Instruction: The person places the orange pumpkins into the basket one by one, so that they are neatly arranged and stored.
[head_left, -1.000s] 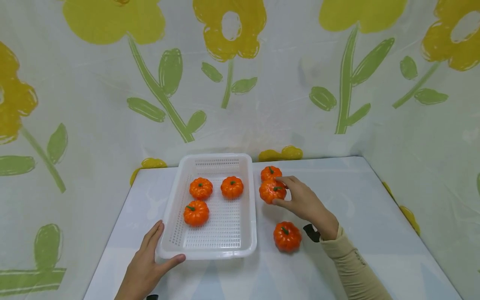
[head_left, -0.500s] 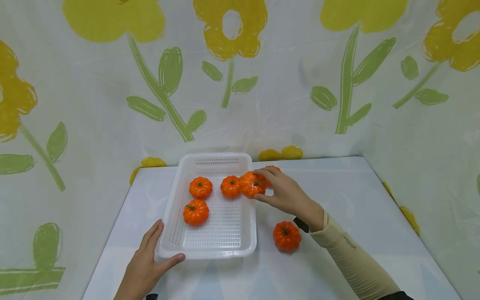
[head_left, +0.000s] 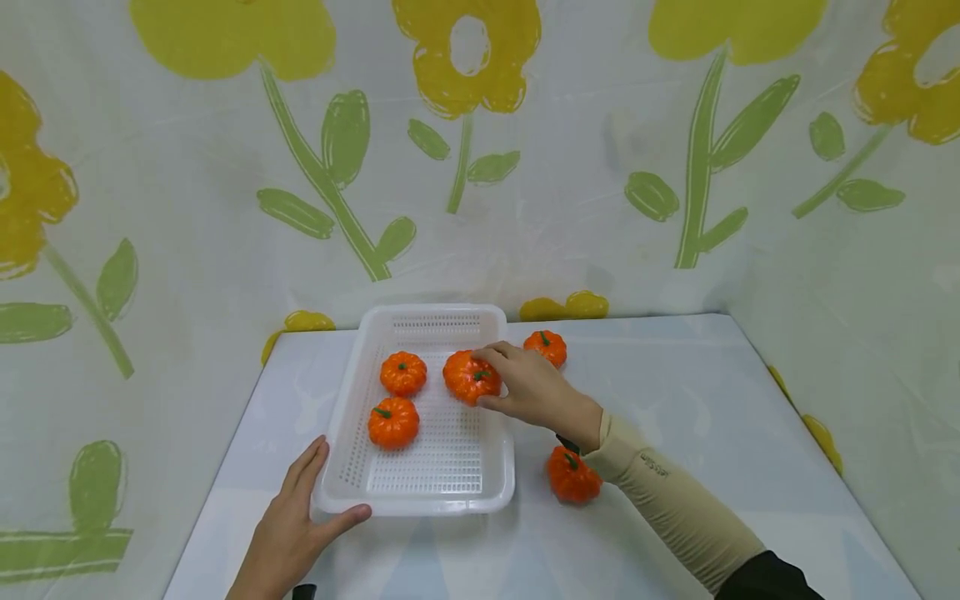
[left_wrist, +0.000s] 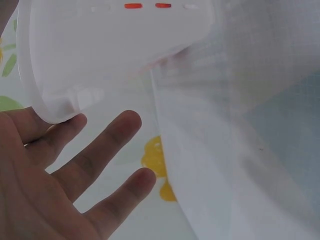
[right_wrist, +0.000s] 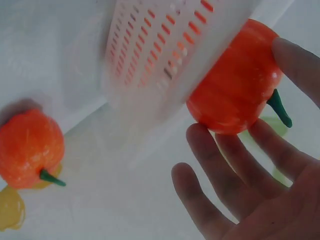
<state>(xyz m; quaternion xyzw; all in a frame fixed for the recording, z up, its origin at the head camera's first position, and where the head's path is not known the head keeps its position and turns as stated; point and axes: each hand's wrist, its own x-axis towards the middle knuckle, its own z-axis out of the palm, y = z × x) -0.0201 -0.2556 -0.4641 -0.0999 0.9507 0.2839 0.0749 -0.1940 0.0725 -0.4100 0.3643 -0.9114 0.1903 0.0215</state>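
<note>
My right hand (head_left: pixel 540 388) pinches a small orange toy pumpkin (head_left: pixel 467 379) with a green stem, over the right side of a white perforated plastic basket (head_left: pixel 420 507). In the right wrist view, thumb and fingertips sit around the pumpkin (right_wrist: pixel 235 82), above the basket wall (right_wrist: pixel 150 45). Two pumpkins, one at the back (head_left: pixel 402 373) and one nearer (head_left: pixel 393 423), lie in the basket's left half. The held pumpkin hides another one behind it. My left hand (head_left: pixel 285 521) touches the basket's near left corner, thumb along the front rim, fingers extended along the left side.
To the right of the basket, one pumpkin (head_left: pixel 546 347) lies at the back of the white table (head_left: pixel 675 375). Another pumpkin (head_left: pixel 572 479) lies nearer, partly under my right forearm. A flower-printed cloth (head_left: pixel 555 208) hangs behind the table.
My right hand has carried the pumpkin leftward from beside the basket to over its inside, covering a pumpkin there. The left hand stays at the basket corner.
</note>
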